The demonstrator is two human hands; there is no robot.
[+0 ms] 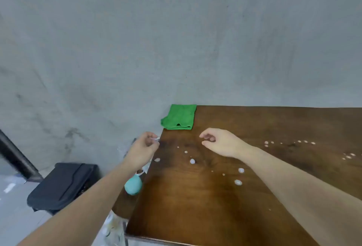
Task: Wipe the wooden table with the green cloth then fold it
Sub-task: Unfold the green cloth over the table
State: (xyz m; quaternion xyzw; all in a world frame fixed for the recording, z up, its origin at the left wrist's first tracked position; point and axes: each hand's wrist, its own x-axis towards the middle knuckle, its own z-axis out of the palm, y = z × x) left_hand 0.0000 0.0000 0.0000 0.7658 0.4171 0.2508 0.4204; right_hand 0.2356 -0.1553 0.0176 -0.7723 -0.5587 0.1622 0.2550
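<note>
Green cloth [179, 117] folded at far-left corner of wooden table [225, 196], white droplets [192, 161] on top, left hand [144, 148] pinching sth small & white at table edge, right hand [218, 143] loosely curled, empty, above table near cloth.

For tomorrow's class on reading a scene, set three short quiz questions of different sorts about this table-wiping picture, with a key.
1. True or false: the green cloth is spread flat across the middle of the wooden table.
2. Which hand hovers over the table nearest the cloth? A left hand B right hand
3. Fill in: whitish ______ dot the wood.

Key: 1 false, it lies folded at the far left corner. 2 B. 3 droplets.
</note>
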